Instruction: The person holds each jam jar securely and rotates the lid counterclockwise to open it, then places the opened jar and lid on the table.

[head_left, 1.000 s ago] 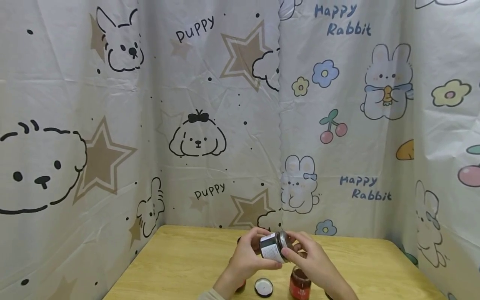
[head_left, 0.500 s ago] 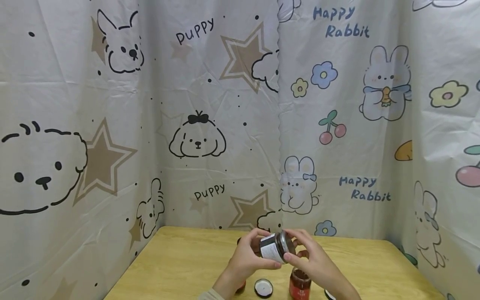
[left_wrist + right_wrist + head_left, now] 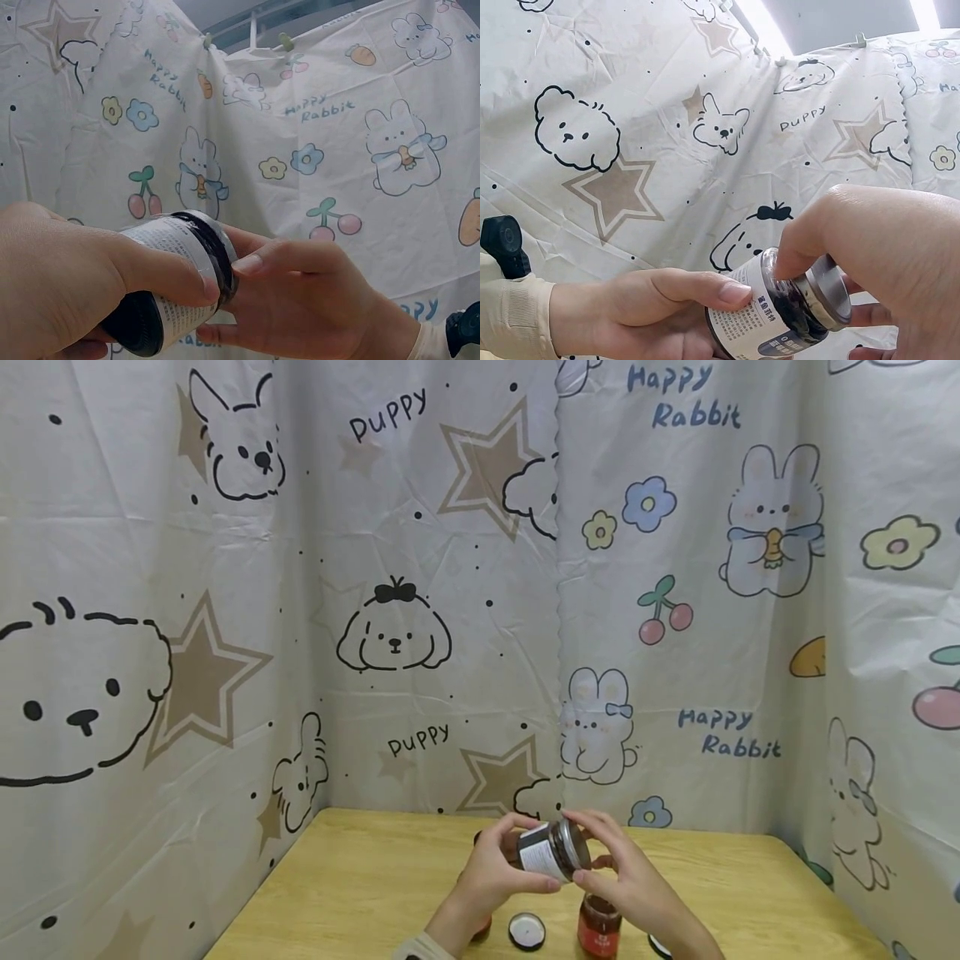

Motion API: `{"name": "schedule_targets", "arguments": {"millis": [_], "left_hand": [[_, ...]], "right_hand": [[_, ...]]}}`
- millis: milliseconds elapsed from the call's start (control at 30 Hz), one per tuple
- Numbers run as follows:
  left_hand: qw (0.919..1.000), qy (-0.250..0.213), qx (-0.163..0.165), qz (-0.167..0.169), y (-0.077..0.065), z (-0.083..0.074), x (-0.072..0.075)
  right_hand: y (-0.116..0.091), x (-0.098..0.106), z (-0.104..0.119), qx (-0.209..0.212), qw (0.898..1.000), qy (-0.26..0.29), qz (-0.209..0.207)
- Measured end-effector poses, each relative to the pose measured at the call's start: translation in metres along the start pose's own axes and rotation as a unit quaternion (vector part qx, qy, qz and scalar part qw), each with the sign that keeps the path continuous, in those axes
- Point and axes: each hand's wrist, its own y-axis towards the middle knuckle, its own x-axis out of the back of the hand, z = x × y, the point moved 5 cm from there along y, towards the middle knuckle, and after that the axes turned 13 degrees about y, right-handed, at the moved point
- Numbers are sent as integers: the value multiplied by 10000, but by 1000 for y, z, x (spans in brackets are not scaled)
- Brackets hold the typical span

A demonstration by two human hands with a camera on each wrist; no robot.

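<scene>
A glass jar [image 3: 542, 853] with dark contents and a black-and-white label is held tilted above the table, its silver lid [image 3: 576, 845] toward the right. My left hand [image 3: 487, 875] grips the jar's body, with the thumb lying across the label [image 3: 739, 319]. My right hand [image 3: 637, 889] holds the lid end between its thumb, below, and its fingers, above. In the right wrist view the lid [image 3: 831, 289] shows partly behind a bent finger. Below the hands stands a jar with a red label [image 3: 598, 935], its mouth uncovered and dark red stuff inside.
A lid [image 3: 527, 932] lies white side up on the wooden table [image 3: 360, 885]. Part of another lid [image 3: 658, 947] shows beside my right forearm. A red and dark object [image 3: 482, 932] is mostly hidden behind my left wrist. Printed curtains [image 3: 420, 693] close off the back and sides.
My right hand's fingers and thumb have shifted around the lid, uncovering more of its face. My left hand keeps the jar almost in the same place.
</scene>
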Motion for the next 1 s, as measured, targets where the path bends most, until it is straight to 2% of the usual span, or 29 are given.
{"name": "schedule_targets", "arguments": {"millis": [367,567,667,800,1000], "left_hand": [[10000,-98,13,4,0,0,-2],[9998,-183,96,17,-1,0,-1],[9996,-237,162,62,-1,0,-2],[9994,-259,216,91,-1,0,-2],[9992,-335,172,91,-1,1,-3]], "right_hand": [[0,-3,-1,-81,9999,-55,28],[1,-3,-4,-716,9964,-61,-453],[2,-2,-5,-864,9937,-20,-709],[2,-1,-5,-761,9943,66,-742],[1,-1,-2,-533,9973,178,-482]]}}
